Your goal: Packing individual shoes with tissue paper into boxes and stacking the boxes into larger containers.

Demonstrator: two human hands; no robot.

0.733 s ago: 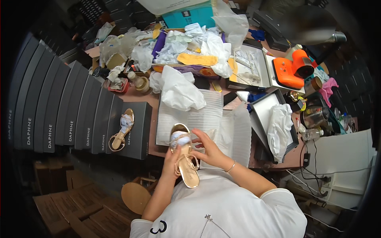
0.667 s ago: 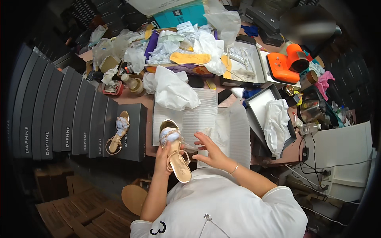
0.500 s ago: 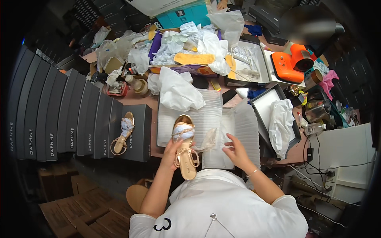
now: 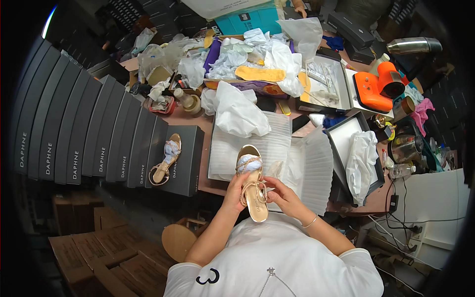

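A gold strappy sandal (image 4: 258,211), its toe straps stuffed with pale paper, is held upright before my body, heel end toward me. My left hand (image 4: 234,192) is closed around its left side. My right hand (image 4: 286,197) is at the right side, fingertips bent against the ankle strap; its hold looks like a light pinch. Beneath and beyond the sandal lies white ribbed foam wrap (image 4: 310,173). Crumpled white tissue paper (image 4: 242,115) rests on its far part. To the left, a matching sandal (image 4: 160,174) lies on a dark grey shoebox (image 4: 190,158).
Dark shoeboxes (image 4: 94,128) stand in a row at left. An open box (image 4: 341,123) with white paper (image 4: 362,163) sits at right. Farther back are a carton of crumpled paper (image 4: 247,86), an orange device (image 4: 368,91) and bottles (image 4: 402,171). Cables (image 4: 396,218) hang at right.
My right hand, apart from the sandal before, has come in to its ankle strap. The left hand keeps its grip. The whole view has shifted, so the table appears farther right.
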